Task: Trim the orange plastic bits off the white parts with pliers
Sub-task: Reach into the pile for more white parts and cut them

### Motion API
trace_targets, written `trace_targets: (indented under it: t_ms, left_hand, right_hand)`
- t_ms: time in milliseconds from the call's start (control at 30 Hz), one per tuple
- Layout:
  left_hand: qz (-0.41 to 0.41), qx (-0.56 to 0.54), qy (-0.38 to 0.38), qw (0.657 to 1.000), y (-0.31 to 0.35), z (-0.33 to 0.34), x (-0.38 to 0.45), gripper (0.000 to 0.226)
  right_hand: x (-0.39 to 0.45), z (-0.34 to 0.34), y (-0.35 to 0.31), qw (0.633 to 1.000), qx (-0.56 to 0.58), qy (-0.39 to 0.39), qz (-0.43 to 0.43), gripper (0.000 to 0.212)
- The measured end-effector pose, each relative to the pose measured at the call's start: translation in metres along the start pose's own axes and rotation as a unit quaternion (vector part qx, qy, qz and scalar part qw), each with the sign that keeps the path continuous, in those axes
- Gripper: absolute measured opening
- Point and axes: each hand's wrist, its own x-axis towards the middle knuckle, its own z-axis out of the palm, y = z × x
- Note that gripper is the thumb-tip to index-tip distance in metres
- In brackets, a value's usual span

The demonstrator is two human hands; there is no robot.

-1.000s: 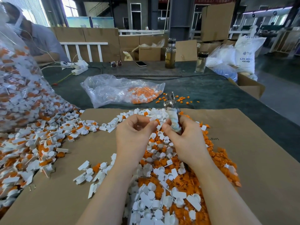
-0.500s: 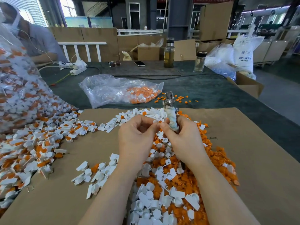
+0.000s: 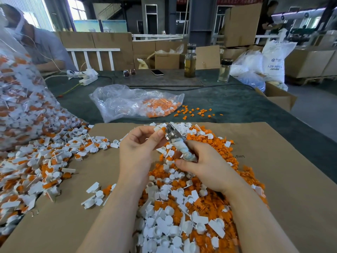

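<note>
My right hand (image 3: 206,167) grips the tape-wrapped handles of the pliers (image 3: 179,145), whose metal jaws point up and to the left. My left hand (image 3: 138,148) pinches a small white part (image 3: 157,129) at its fingertips, right beside the jaws. Under both hands lies a heap of trimmed white parts and orange bits (image 3: 184,203) on a brown cardboard sheet (image 3: 284,179). To the left, a spread of untrimmed white parts with orange bits attached (image 3: 36,165) spills from a big clear bag (image 3: 20,99).
Behind the cardboard lies a clear bag (image 3: 135,103) holding orange and white pieces, with loose orange bits (image 3: 195,112) beside it on the dark table. Farther back stand two bottles (image 3: 190,61), a phone, sunglasses and a power strip. A seated person is at far left.
The pliers have tilted over to the left, their jaws now beside my left fingertips. My right hand slid lower on the handles. My left hand stays pinching the white part.
</note>
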Motion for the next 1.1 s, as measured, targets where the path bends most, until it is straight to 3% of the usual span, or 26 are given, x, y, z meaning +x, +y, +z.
trace_targets:
  t_ms: [200, 533, 667, 733, 900, 1100]
  left_hand:
    - [0.005, -0.020, -0.030, 0.999, 0.000, -0.001, 0.001, 0.015]
    - [-0.005, -0.025, -0.021, 0.999, -0.002, -0.001, 0.002, 0.007]
    - [-0.085, -0.042, -0.006, 0.995, 0.000, -0.002, 0.004, 0.016]
    - [-0.139, -0.078, 0.022, 0.987, 0.000, -0.006, 0.006, 0.018]
    - [-0.246, -0.217, 0.214, 0.920, 0.008, -0.039, 0.022, 0.014]
    - [-0.199, -0.403, 0.359, 0.818, 0.013, -0.081, 0.034, 0.025]
  right_hand:
    - [-0.001, 0.002, -0.001, 1.000, 0.001, -0.008, -0.004, 0.014]
    - [0.003, 0.009, 0.003, 0.999, -0.045, 0.007, -0.005, 0.014]
    - [0.005, 0.012, 0.007, 0.995, -0.093, 0.031, -0.003, 0.002]
    - [0.005, 0.015, 0.008, 0.989, -0.139, 0.051, -0.004, 0.007]
    - [0.006, 0.011, 0.013, 0.980, -0.173, 0.100, 0.020, 0.016]
    - [0.006, 0.006, 0.017, 0.967, -0.205, 0.140, 0.058, 0.026]
